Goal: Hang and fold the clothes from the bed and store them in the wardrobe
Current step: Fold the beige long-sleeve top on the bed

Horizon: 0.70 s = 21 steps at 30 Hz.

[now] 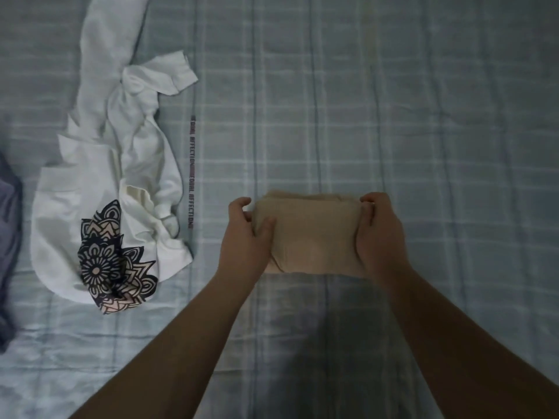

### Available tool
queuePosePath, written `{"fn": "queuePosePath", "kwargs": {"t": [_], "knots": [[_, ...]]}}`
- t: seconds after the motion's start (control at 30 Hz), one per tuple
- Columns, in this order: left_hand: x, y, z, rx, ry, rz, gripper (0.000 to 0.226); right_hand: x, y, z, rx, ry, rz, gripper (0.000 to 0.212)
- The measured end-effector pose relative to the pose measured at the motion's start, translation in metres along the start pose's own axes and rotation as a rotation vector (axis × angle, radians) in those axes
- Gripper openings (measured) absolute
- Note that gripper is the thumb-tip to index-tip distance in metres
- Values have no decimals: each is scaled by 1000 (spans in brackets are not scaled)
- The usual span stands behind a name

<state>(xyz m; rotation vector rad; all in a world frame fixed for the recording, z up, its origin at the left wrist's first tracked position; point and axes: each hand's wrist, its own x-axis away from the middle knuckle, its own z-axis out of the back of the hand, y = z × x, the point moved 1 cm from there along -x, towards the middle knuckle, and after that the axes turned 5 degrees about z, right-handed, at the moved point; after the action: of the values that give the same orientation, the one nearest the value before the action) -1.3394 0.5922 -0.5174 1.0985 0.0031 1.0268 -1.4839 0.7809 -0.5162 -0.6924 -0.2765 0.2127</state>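
A beige garment (311, 234), folded into a small thick rectangle, sits just above the bed between both hands. My left hand (246, 237) grips its left end, thumb on top and fingers curled round the edge. Its right end is held the same way by my right hand (379, 234). To the left a white T-shirt (106, 182) with a black mandala print lies crumpled and unfolded on the sheet.
The bed is covered by a grey-blue checked sheet (393, 101) with a line of printed text running down it. A dark blue-purple cloth (9, 237) shows at the left edge.
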Motion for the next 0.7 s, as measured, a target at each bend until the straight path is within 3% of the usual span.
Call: {"fn": "queuePosePath", "kwargs": {"t": [0.2,0.47,0.53,0.6,0.7], "knots": [[-2,-18,-11,-186,106,-104,28,5,7,-13,88,1,17,19],[0,2,-9,-204,146,-74,27,-2,-2,-7,22,29,-76,25],[13,11,-4,-284,199,-217,38,2,-9,5,-6,74,-45,32],[30,15,-6,-457,230,-476,47,16,-15,16,53,147,144,34],[52,17,-21,-577,42,-736,50,46,-17,17,183,128,497,40]]}}
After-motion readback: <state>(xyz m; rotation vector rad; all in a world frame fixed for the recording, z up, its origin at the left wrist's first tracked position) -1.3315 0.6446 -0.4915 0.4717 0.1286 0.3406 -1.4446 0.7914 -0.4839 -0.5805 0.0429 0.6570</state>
